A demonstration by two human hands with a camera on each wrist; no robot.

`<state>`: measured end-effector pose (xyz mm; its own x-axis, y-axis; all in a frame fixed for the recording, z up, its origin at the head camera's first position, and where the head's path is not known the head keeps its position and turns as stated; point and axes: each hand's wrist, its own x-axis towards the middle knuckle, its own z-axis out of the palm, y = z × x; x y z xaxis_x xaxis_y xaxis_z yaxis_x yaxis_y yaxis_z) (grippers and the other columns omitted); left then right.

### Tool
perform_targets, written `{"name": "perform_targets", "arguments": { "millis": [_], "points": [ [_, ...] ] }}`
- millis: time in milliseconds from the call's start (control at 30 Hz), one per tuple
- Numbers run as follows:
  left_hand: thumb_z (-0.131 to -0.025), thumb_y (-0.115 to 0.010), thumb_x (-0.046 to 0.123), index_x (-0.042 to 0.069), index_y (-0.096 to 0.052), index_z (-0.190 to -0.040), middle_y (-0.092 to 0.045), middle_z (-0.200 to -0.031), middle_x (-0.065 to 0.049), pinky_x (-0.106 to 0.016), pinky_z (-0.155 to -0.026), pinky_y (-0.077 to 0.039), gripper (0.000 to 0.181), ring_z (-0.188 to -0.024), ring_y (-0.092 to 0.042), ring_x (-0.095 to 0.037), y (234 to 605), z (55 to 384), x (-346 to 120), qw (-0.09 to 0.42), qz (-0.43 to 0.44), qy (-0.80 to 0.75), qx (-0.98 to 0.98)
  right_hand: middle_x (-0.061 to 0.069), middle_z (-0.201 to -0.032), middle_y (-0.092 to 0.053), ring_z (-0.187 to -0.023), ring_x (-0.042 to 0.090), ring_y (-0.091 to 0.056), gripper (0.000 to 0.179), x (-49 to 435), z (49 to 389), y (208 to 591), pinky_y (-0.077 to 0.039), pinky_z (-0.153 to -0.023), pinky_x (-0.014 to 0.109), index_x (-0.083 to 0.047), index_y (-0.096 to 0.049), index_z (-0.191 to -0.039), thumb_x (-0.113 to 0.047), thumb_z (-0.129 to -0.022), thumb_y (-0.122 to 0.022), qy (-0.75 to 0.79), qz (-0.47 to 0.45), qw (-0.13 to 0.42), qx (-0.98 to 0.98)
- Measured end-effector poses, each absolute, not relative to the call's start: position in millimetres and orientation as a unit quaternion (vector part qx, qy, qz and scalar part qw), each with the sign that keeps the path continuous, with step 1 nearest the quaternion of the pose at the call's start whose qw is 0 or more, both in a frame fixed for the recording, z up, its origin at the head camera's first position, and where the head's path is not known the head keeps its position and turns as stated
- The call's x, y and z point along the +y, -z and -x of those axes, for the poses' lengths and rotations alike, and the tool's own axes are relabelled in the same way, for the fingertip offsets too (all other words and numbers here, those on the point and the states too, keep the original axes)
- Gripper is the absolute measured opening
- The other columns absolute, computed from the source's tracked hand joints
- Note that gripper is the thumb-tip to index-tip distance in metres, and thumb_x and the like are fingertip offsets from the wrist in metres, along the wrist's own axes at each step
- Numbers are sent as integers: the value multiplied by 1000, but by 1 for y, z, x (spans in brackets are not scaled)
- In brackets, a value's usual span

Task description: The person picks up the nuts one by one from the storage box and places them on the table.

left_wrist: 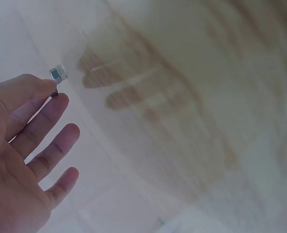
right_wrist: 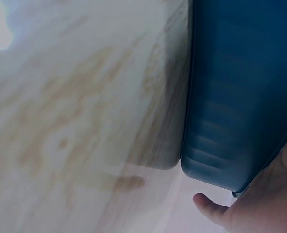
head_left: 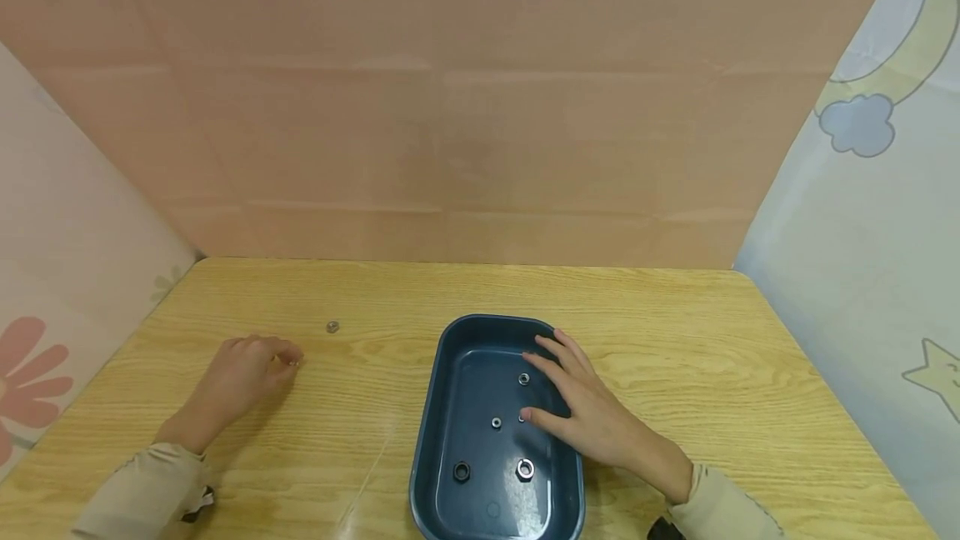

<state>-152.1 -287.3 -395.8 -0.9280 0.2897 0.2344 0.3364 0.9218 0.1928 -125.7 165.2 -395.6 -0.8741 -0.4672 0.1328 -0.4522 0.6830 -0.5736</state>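
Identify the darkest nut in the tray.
The large nut at the tray's near left; it looks almost black, while the others there look silvery.

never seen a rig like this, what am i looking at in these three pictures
There is no machine here, just a person's bare hands. The wide picture comes from a camera worn on the head; the other two come from one on each wrist. On the wood-grain table stands a blue tray with five visible nuts in it, two large and three smaller, one partly hidden. Another nut lies on the table, left of the tray. The left hand pinches a small metal-looking piece between thumb and fingertip. The right hand spreads its fingers over the tray's right side and holds nothing visible.
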Motion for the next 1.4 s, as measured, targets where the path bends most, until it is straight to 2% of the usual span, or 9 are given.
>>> {"name": "perform_targets", "arguments": {
  "millis": [200,367,733,1000,1400],
  "points": [
    [-81,-77,6,11,-77,-88,-76,-85,0,-50,-77,-54,9,-79,-70,-22,397,152,-288,87,158,112,-977,11,-163,-27,-153,38,-10,67,165,125,395,-28,-110,73,-11,-47,-148,-42,-91,-68,307,250,11,918],
    [-81,-77,8,13,-77,-89,-76,-88,-2,-59,-83,-50,9,-86,-70,-29,395,153,-288,60,147,105,-982,10,-163,-27,-153,38,-10,67,165,125,395,-28,-109,73,-12,-48,-147,-44,-92,-67,304,251,7,919],
    [-82,-77,9,14,-78,-93,-77,-97,-6,-68,-84,-45,12,-93,-70,-34,394,150,-288,38,137,101,-985,10,-162,-28,-153,37,-11,65,165,125,395,-29,-109,72,-11,-49,-146,-44,-92,-67,300,255,5,919],
    [-80,-78,5,11,-78,-94,-77,-93,-5,-63,-80,-51,15,-87,-72,-29,396,152,-288,64,163,103,-979,9,-163,-26,-153,38,-9,65,166,125,394,-28,-109,73,-13,-49,-146,-42,-92,-68,305,249,12,919],
    [-82,-77,6,12,-76,-98,-76,-96,-6,-66,-80,-47,17,-88,-71,-30,395,152,-290,38,150,104,-982,11,-163,-27,-153,38,-9,65,166,126,395,-27,-110,73,-11,-49,-146,-41,-91,-68,305,254,13,918]
  ]
}}
